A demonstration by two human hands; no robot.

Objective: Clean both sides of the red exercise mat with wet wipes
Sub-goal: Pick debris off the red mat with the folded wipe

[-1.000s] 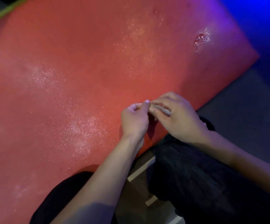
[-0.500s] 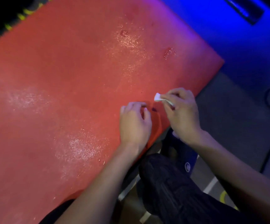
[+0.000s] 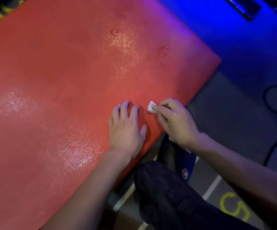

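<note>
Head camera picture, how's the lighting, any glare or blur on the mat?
Head view: dim, with strong blue light tinting the floor upper right; the red mat shows speckled glare on its wet patches; the right hand pinching the white wipe and the flat left hand look slightly soft.

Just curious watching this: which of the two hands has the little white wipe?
The right hand pinches the white wipe at its fingertips. The left hand lies flat on the red mat, holding nothing.
</note>
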